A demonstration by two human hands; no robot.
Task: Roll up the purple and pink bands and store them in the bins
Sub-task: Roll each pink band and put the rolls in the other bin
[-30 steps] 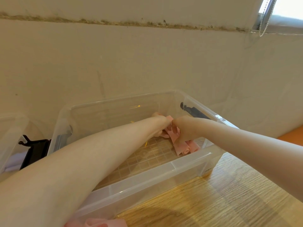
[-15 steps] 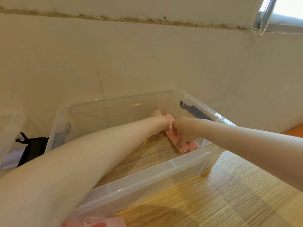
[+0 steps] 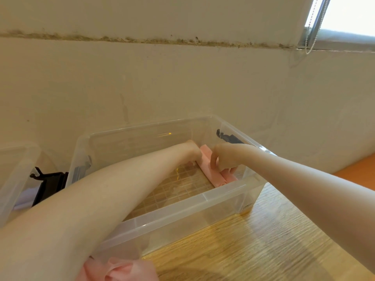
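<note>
Crowding bin's (image 3: 203, 196) right wall (tight): pink rolls (image 3: 213, 175).

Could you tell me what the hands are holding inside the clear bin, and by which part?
Both hands rest on the rolled pink bands: the right hand curls over the rolls mid-length, the left hand meets their far end.

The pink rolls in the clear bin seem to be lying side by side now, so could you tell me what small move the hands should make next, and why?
Probably let go and lift both hands out. Two pink rolls lie side by side against the right wall of the clear bin, with the right hand on them and the left hand touching their far end. More loose pink band waits in front of the bin, unrolled.
</note>
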